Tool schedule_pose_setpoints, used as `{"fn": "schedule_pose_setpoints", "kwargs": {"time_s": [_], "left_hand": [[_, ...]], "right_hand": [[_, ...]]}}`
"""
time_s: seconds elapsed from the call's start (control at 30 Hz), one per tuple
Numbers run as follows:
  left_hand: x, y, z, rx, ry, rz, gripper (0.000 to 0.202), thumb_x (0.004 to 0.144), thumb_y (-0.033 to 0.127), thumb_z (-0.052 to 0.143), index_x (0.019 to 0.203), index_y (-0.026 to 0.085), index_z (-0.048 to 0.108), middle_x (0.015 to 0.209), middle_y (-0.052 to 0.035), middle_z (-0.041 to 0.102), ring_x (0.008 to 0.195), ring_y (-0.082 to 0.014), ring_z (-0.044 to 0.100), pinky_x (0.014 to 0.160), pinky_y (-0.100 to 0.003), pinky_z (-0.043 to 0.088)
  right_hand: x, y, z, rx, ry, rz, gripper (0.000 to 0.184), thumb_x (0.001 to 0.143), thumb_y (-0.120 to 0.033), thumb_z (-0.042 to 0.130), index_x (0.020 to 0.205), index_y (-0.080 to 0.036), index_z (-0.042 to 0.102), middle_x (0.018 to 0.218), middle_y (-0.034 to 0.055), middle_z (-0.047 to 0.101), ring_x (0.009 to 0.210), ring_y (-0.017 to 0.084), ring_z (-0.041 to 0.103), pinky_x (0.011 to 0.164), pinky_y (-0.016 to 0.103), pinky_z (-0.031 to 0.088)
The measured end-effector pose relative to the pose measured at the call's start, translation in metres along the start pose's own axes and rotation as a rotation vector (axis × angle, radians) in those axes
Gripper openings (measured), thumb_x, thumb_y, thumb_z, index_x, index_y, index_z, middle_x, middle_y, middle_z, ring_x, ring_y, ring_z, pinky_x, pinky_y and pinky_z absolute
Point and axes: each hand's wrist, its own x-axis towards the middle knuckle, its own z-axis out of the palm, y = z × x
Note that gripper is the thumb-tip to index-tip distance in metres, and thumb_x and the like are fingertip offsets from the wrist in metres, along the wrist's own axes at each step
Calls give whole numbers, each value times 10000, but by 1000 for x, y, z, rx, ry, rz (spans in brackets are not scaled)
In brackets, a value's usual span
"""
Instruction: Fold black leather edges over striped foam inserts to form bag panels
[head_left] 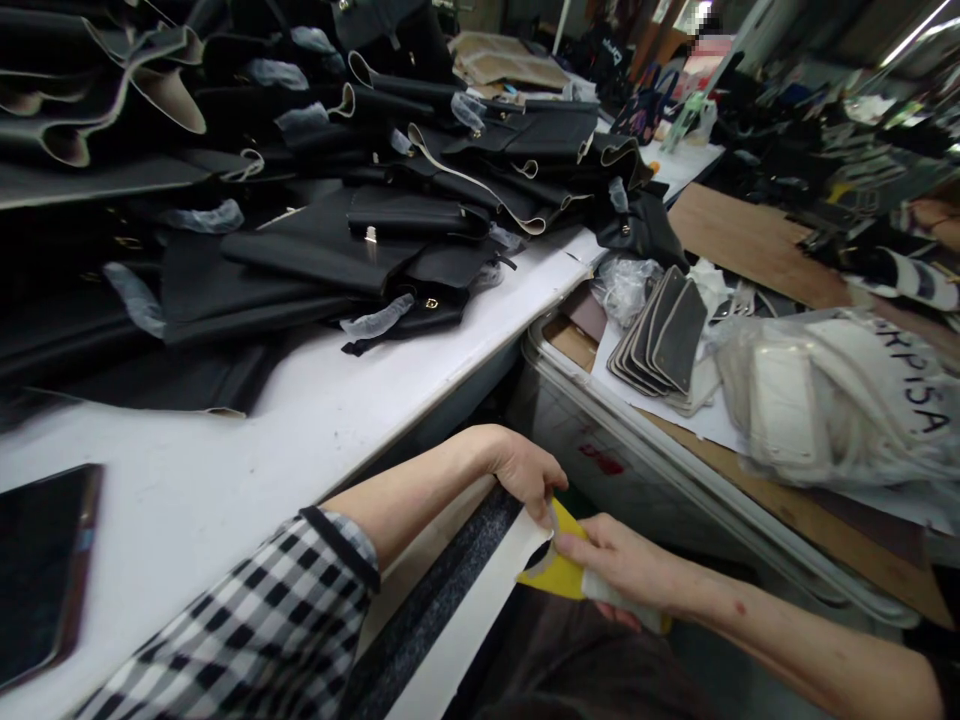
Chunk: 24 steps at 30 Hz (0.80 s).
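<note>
My left hand (525,475) reaches over from the left with bent fingers, pinching where the far end of a long white strip (472,605) meets a yellow piece (559,575). My right hand (626,565) is closed on that yellow piece, which has a pale curved edge; its exact kind is unclear. Something whitish (622,592) shows beneath the right palm, partly hidden by the fingers. The white strip slants down towards my lap beside a dark, speckled band (450,570). My left fingertips are partly hidden.
A white table (300,440) bears heaped black leather bag pieces (315,240) and a phone-like dark device (45,570). On the right, a plastic bin (622,460) carries stacked dark panels (667,335) and a clear bag of pale parts (832,390).
</note>
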Motion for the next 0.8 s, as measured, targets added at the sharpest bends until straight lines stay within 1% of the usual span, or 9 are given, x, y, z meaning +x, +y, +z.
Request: {"fn": "schedule_pose_setpoints", "kwargs": {"time_s": [0.17, 0.3, 0.4, 0.5, 0.57, 0.6, 0.7, 0.8], "left_hand": [[0, -2, -1, -15, 18, 2, 841, 694, 126, 633, 1460, -17, 317, 1318, -166, 602, 1133, -245, 614, 918, -255, 482], [-4, -4, -1, -90, 18, -23, 835, 664, 108, 670, 1439, 14, 374, 1332, -141, 597, 1166, -235, 600, 935, -251, 476], [-10, -1, -3, -73, 58, -52, 752, 699, 175, 700, 1402, 63, 461, 1282, -112, 639, 1134, -233, 619, 911, -251, 483], [-18, 8, -2, 33, 129, -113, 531, 810, 323, 646, 1305, 139, 594, 1233, -78, 674, 1086, -220, 639, 875, -242, 479], [-22, 17, 0, 88, 167, -162, 414, 853, 391, 602, 1201, 181, 679, 1170, -66, 706, 1040, -220, 652, 854, -251, 478], [-22, 21, 1, 109, 183, -191, 378, 849, 403, 609, 1142, 190, 714, 1126, -70, 723, 1009, -230, 659, 844, -265, 480], [-20, 32, 7, 164, 215, -292, 303, 781, 370, 696, 999, 174, 772, 1015, -101, 749, 928, -265, 668, 823, -308, 489], [-13, 38, 9, 166, 199, -374, 298, 735, 370, 746, 955, 174, 785, 972, -91, 758, 857, -248, 674, 765, -289, 501]], "right_hand": [[1, -6, 11, 63, 7, -11, 632, 834, -772, 416, 772, -156, 544, 442, -3, 547, 300, 84, 446, 295, 150, 326], [5, -15, 15, 61, 0, -11, 624, 814, -774, 451, 762, -158, 534, 459, -3, 557, 307, 92, 470, 292, 155, 346], [9, -18, 18, 50, -3, -22, 636, 821, -772, 441, 696, -154, 524, 446, 9, 549, 300, 98, 474, 276, 157, 339], [12, -16, 27, 128, -6, -27, 650, 841, -766, 407, 646, -154, 508, 413, 17, 527, 281, 108, 464, 258, 163, 324], [12, -12, 36, 234, -9, -15, 632, 846, -762, 401, 676, -161, 501, 406, 12, 521, 284, 125, 473, 262, 186, 358], [12, -11, 40, 287, -14, -9, 618, 851, -756, 401, 706, -164, 499, 413, 11, 528, 291, 133, 482, 271, 203, 384], [9, -8, 53, 405, -50, 8, 576, 878, -732, 373, 796, -172, 482, 433, 11, 543, 309, 146, 495, 309, 256, 454], [4, -13, 63, 464, -53, 37, 512, 910, -702, 325, 856, -202, 419, 428, -3, 534, 316, 154, 489, 333, 299, 486]]}}
